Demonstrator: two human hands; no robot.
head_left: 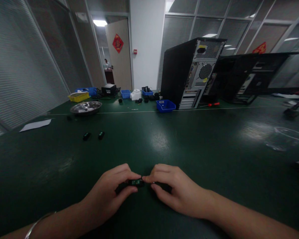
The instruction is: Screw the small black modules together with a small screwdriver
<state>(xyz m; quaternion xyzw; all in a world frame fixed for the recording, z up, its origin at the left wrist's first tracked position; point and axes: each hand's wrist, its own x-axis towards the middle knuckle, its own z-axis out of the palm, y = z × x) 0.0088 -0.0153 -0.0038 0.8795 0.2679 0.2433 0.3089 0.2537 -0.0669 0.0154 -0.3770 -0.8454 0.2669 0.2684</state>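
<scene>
My left hand [111,189] pinches a small black casing with a green circuit board [136,182] between thumb and fingers, just above the green tabletop. At the casing's right end is the index fingertip of my right hand [180,191]. The right thumb curls in below that finger, and a tiny bright spot shows between them; what it belongs to is too small to make out. Farther off to the left lie two similar black pieces, one casing [86,136] and another casing [101,135], both with a bit of green on top.
A metal dish [86,108], a yellow bin [79,97] and a blue bin [165,106] stand toward the back. Behind them rises a black computer tower [176,69], with a red screwdriver [213,104] beside it. On the right is a clear container [289,137]; paper [35,125] lies left.
</scene>
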